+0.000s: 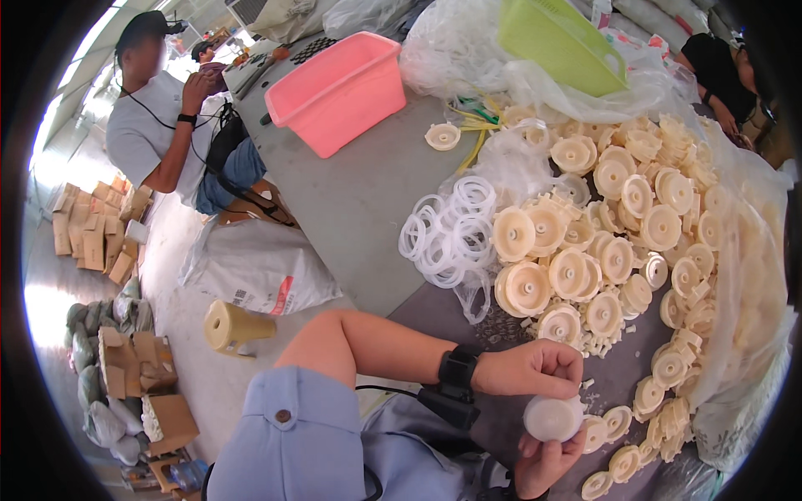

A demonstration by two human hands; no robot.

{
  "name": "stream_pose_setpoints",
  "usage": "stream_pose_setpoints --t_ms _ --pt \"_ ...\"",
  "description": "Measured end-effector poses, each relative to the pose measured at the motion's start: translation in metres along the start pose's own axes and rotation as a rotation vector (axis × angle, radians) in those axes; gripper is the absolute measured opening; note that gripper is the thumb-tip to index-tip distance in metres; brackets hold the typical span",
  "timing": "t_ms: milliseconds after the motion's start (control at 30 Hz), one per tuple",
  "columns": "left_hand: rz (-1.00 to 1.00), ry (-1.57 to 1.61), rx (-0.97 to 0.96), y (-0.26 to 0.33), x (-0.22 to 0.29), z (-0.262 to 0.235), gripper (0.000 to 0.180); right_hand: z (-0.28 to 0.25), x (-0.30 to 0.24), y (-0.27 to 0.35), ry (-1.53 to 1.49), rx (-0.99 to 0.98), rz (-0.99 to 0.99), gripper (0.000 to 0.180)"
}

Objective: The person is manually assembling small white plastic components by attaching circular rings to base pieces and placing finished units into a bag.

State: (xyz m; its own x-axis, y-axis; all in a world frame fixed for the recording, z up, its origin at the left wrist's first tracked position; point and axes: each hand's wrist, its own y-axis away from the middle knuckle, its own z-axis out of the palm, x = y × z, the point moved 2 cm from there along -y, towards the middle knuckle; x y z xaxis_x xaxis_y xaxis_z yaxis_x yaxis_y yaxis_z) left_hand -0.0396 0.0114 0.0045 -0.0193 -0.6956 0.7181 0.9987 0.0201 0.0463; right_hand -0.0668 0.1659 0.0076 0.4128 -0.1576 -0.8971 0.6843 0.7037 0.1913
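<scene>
A: In the head view, how to describe the right hand (545,466), near the lower right of the frame?

B: Holding a white round piece (553,419), with thumb and fingers closed on its lower edge, in a narrow grip.

A: And the left hand (526,369)?

B: Just above that white round piece, with fingers curled in and the grip narrow. Impossible to tell whether pinching anything or touching the upper rim. Wearing a black wristband (458,371).

A: Around the hands?

B: Cream plastic wheels (570,274) in a big heap across the right half of the frame, with several more just beside the right hand. Left of the heap, right of the frame's centre, a tangle of clear rings (470,242).

A: Higher up on the gray bench (334,200)?

B: A pink tub (355,117) at upper centre, then a lone cream wheel (443,136) to its lower right. At upper right, a light green basket (560,42), tilted among clear plastic bags (451,54).

A: Off to the left?

B: At upper left, a co-worker (163,138) in a pale shirt. Below, a white sack (251,267) on the floor, and cardboard boxes (92,230) nearer the left edge.
</scene>
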Motion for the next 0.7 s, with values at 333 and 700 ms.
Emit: stream_pose_setpoints --t_ms 333,700 --pt "-0.175 -0.053 -0.383 0.006 -0.003 0.004 0.017 -0.005 0.002 0.008 -0.002 -0.182 0.112 0.030" --pt "-0.136 -0.103 -0.155 0.007 -0.015 0.003 0.011 -0.076 0.009 0.035 0.492 0.252 -0.307 0.033"
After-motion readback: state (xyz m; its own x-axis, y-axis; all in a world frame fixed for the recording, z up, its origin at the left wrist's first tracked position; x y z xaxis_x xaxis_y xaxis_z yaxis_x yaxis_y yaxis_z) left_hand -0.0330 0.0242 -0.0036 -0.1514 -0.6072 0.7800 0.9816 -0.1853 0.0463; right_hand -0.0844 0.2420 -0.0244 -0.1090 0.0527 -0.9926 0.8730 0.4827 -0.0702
